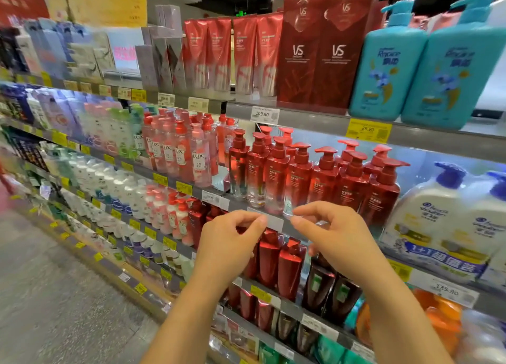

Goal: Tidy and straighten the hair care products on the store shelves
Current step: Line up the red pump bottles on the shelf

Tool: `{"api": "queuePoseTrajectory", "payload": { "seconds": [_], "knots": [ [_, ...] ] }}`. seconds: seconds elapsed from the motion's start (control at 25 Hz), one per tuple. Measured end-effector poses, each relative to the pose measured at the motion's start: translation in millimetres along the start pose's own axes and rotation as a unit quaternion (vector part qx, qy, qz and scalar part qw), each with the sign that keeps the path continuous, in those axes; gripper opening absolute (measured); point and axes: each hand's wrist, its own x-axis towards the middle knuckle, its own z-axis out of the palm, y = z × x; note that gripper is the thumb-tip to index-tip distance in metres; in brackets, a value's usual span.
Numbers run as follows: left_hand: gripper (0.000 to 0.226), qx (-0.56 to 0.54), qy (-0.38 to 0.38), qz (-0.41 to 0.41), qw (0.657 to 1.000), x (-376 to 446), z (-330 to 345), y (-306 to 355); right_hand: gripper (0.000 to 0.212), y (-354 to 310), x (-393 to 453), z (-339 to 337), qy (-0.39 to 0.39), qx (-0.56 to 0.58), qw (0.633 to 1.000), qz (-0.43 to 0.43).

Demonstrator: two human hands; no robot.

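We see both hands raised before the shelf rail, just below the row of red pump bottles that stands on the second shelf from the top, at about 1 o'clock from the middle of the view. The left hand has its fingers curled, thumb and forefinger drawn together at the left end of a pale price-tag strip on the rail; the right hand does the same at the strip's right end. Whether they truly pinch the strip we cannot tell, for blur hides the contact. At 12 o'clock stand dark red VS boxes, at 2 o'clock teal pump bottles, at 3 o'clock white pump bottles. Pink LUX bottles stand at 10 o'clock.
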Motion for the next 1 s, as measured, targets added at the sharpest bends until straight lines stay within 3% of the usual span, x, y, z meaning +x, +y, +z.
{"api": "queuePoseTrajectory", "payload": {
  "seconds": [0.24, 0.52, 0.84, 1.0],
  "knots": [
    [0.014, 0.044, 0.007, 0.001, 0.999, 83.2, -9.1, -45.8, 0.004, 13.4, 73.6, 35.1, 0.018, -0.003, 1.0, 0.002],
    [0.07, 0.127, 0.008, 0.027, 0.991, 217.7, -16.0, -99.9, 0.004, 20.6, 163.0, 56.3, 0.065, 0.008, 0.998, 0.017],
    [0.116, -0.012, -0.164, 0.01, 0.986, 299.9, 1.2, -154.4, 0.003, 16.8, 191.5, 76.6, 0.128, -0.025, 0.989, 0.065],
    [0.109, -0.12, -0.26, 0.006, 0.958, 325.7, 3.1, -174.7, 0.003, 4.5, 197.7, 106.3, 0.168, -0.045, 0.979, 0.105]
  ]
}}
